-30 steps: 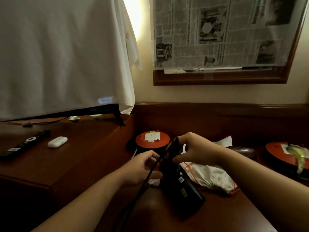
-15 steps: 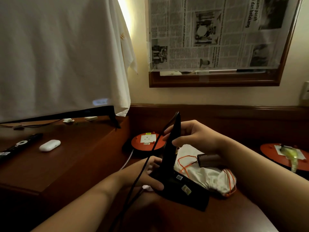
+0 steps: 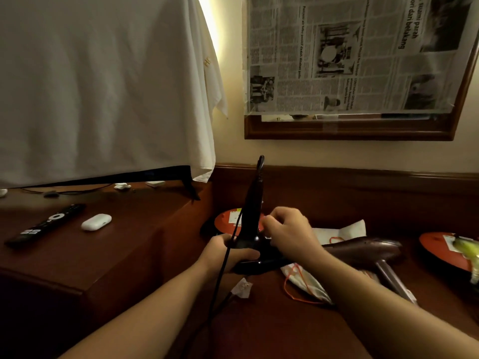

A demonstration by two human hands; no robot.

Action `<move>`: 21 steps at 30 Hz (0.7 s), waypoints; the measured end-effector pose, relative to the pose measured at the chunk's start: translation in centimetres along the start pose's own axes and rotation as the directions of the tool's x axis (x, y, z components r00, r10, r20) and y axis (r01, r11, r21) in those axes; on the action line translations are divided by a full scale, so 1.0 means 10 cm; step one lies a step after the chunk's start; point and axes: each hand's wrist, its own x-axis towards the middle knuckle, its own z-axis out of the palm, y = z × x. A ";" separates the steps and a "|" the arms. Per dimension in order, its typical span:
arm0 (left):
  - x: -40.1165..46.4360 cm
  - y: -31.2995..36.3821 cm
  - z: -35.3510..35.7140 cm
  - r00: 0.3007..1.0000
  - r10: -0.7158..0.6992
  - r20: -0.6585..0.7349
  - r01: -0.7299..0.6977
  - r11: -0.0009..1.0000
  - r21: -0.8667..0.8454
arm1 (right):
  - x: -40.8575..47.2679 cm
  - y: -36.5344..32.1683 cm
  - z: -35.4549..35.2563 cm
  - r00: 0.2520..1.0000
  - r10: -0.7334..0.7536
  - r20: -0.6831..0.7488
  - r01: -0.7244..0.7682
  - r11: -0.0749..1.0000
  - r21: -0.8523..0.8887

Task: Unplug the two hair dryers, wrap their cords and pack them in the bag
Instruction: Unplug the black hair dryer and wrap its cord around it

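A black hair dryer stands with its handle pointing up at the centre of the dark wooden counter. My left hand grips its body at the bottom, together with the black cord that runs down toward me. My right hand is curled against the handle's right side; what its fingers pinch is hidden. A second, brown hair dryer lies on its side to the right, partly behind my right forearm. Beneath it lies the white drawstring bag with an orange cord.
An orange round cord reel sits behind the black dryer, another at the far right. On the raised cabinet to the left lie a remote and a white earbud case. A cloth-covered TV stands behind them.
The black dryer's handle has been swung fully upright. My right hand slid down from the handle's tip to its lower part. The brown dryer now shows on the bag.
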 end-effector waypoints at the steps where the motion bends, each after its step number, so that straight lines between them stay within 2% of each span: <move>1: 0.02 0.02 -0.01 0.999 -0.004 -0.038 0.004 1.000 0.003 | -0.10 0.00 0.11 0.999 -0.008 0.054 0.008 1.000 0.004; 6: 0.07 0.14 -0.06 0.976 -0.043 -0.214 0.045 0.999 0.005 | -0.55 0.08 0.55 0.952 -0.024 0.305 0.067 0.989 -0.132; 10: 0.11 0.18 -0.06 0.953 -0.064 -0.296 0.085 0.995 0.057 | -0.65 0.14 0.78 0.888 -0.007 0.460 0.046 0.996 -0.074; 15: 0.10 0.17 -0.03 0.942 -0.114 -0.315 0.132 0.990 0.037 | -0.64 0.15 0.85 0.901 -0.067 0.429 0.083 0.996 -0.020; 21: 0.07 0.17 -0.01 0.945 -0.117 -0.307 0.136 0.990 0.042 | -0.66 0.19 0.88 0.874 -0.074 0.481 0.050 0.997 0.062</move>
